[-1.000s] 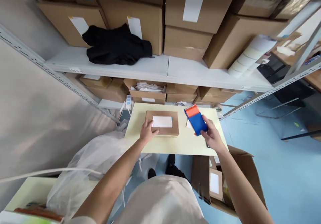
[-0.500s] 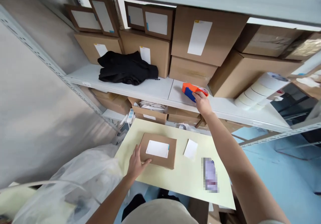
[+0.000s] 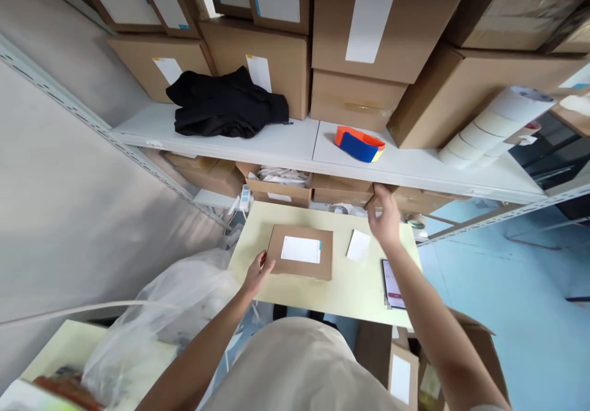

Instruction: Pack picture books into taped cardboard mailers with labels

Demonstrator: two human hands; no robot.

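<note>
A closed cardboard box (image 3: 299, 271) with a white label lies flat on the pale yellow table (image 3: 295, 297). My left hand (image 3: 259, 273) grips its near left corner, thumb along the front side and fingers by the left side. My right hand (image 3: 386, 217) hovers over the table's far right part, below the shelf edge, its fingers loosely bent and apart from the thumb, with nothing seen between them. On the shelf (image 3: 299, 147) above it sits an orange and blue object (image 3: 358, 145) that looks like a tape dispenser. A white card (image 3: 358, 245) and a phone (image 3: 393, 285), partly behind my right forearm, lie on the table.
Black clothing (image 3: 230, 105), stacked cartons (image 3: 357, 101) and stacked tape rolls (image 3: 498, 125) occupy the shelf. Under it stands an open carton (image 3: 281, 188) of white items. Clear plastic sheeting (image 3: 175, 294) bulges at the left. More cartons (image 3: 400, 374) stand below the table's right side.
My right hand has let go of the orange and blue object and come down off the shelf towards the table. My left hand stays at the box's corner. The view has tilted down.
</note>
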